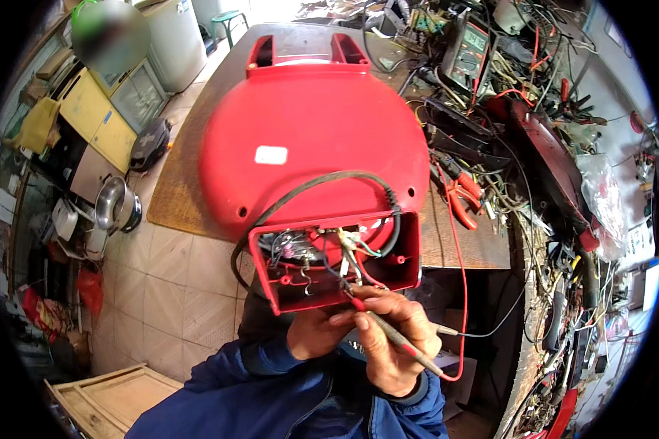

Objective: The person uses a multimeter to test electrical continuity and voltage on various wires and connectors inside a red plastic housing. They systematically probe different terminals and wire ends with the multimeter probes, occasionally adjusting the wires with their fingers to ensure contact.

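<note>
A round red appliance (307,146) lies on the wooden table, its underside compartment (329,293) open toward me, with wires, connectors and a dark power cord (311,175). My right hand (392,340) grips a red-and-grey meter probe (395,336) whose front end is at the wires by the compartment's near edge. A second probe handle (445,328), on a black lead, sticks out behind my right hand. My left hand (322,333) is closed just below the compartment beside my right hand; what it holds is partly hidden and I cannot make it out.
A multimeter (467,55) sits among tangled wires at back right. Red-handled pliers (461,197), a dark red housing (542,168) and a plastic bag (597,197) lie rightward. Leftward are a steel pot (112,201), yellow cabinets (88,110) and a wooden stool-like piece (99,399).
</note>
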### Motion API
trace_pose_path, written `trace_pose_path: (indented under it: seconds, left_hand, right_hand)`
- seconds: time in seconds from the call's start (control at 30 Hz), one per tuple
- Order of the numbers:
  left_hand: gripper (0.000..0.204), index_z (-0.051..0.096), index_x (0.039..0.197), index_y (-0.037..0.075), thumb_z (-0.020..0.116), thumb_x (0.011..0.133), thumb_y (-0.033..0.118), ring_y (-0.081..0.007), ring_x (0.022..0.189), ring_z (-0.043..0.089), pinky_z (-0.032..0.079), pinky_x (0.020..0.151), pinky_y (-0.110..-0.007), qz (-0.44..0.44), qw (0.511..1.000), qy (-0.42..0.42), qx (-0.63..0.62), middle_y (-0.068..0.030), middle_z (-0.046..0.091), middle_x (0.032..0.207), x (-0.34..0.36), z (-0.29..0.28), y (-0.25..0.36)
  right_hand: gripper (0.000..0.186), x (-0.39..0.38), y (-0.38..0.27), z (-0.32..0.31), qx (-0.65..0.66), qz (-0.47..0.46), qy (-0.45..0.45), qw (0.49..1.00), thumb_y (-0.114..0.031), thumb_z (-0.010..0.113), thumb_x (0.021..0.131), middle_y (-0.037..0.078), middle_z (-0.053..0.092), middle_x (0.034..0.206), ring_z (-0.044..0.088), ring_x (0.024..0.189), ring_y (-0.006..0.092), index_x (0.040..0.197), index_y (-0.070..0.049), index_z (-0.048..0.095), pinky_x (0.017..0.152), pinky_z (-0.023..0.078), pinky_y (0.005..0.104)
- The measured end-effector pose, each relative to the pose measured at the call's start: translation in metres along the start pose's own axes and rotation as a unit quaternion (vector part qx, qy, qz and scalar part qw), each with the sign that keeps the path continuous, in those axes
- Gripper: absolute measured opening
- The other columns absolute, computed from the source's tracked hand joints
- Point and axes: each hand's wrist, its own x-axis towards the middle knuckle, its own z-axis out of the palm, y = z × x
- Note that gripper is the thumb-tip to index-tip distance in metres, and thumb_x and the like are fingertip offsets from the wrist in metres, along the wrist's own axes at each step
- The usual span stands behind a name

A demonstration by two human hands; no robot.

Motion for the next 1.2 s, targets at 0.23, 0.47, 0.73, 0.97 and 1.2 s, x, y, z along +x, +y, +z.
trace_pose_path:
  seconds: [0.23, 0.47, 0.73, 0.97, 1.2]
  left_hand:
    - [0.032, 0.063, 0.129, 0.003, 0.064, 0.099, 0.013, -0.0208, 0.116, 0.063, 0.050, 0.098, -0.035, 0.047, 0.999, 0.012, -0.023, -0.0099, 0.066, 0.129, 0.007, 0.003, 0.007]
    - [0.031, 0.064, 0.129, 0.004, 0.065, 0.099, 0.013, -0.0201, 0.114, 0.063, 0.051, 0.096, -0.035, 0.037, 0.999, 0.013, -0.024, -0.0082, 0.066, 0.128, 0.006, 0.002, 0.002]
    - [0.032, 0.063, 0.130, 0.004, 0.063, 0.100, 0.013, -0.0195, 0.116, 0.062, 0.050, 0.099, -0.034, 0.035, 0.998, 0.011, -0.042, -0.0087, 0.065, 0.129, 0.007, 0.003, 0.003]
    - [0.033, 0.062, 0.130, 0.003, 0.063, 0.100, 0.014, -0.0190, 0.117, 0.061, 0.049, 0.100, -0.034, 0.027, 0.997, -0.001, -0.069, -0.0096, 0.065, 0.130, 0.006, 0.002, 0.003]
    - [0.032, 0.063, 0.129, 0.003, 0.064, 0.098, 0.013, -0.0193, 0.116, 0.062, 0.050, 0.098, -0.035, 0.014, 1.000, 0.001, -0.018, -0.0099, 0.066, 0.129, 0.007, 0.001, 0.001]
  right_hand:
    - [0.020, -0.003, 0.008, 0.000, 0.012, 0.002, -0.008, 1.000, -0.002, 0.072, 0.090, 0.028, 0.070, 0.108, 0.073, 0.092, 0.0291, 0.105, 0.007, 0.062, 0.082, 0.058, 0.0365]
    - [0.021, -0.002, 0.008, 0.003, 0.008, -0.024, -0.013, 1.000, 0.002, 0.070, 0.091, 0.030, 0.068, 0.111, 0.074, 0.081, 0.0266, 0.107, 0.008, 0.058, 0.080, 0.058, 0.0349]
    - [0.021, -0.002, 0.009, 0.002, -0.005, -0.038, -0.014, 0.999, 0.003, 0.070, 0.090, 0.031, 0.068, 0.111, 0.073, 0.082, 0.0253, 0.107, 0.009, 0.059, 0.081, 0.058, 0.0346]
    - [0.018, 0.000, 0.004, 0.006, 0.010, -0.024, 0.015, 1.000, -0.001, 0.073, 0.090, 0.027, 0.071, 0.107, 0.074, 0.091, 0.0284, 0.103, 0.007, 0.064, 0.080, 0.058, 0.0353]
    - [0.018, -0.001, 0.007, 0.005, 0.000, -0.023, 0.011, 1.000, -0.001, 0.073, 0.090, 0.027, 0.071, 0.106, 0.074, 0.091, 0.0284, 0.103, 0.007, 0.064, 0.079, 0.059, 0.0352]
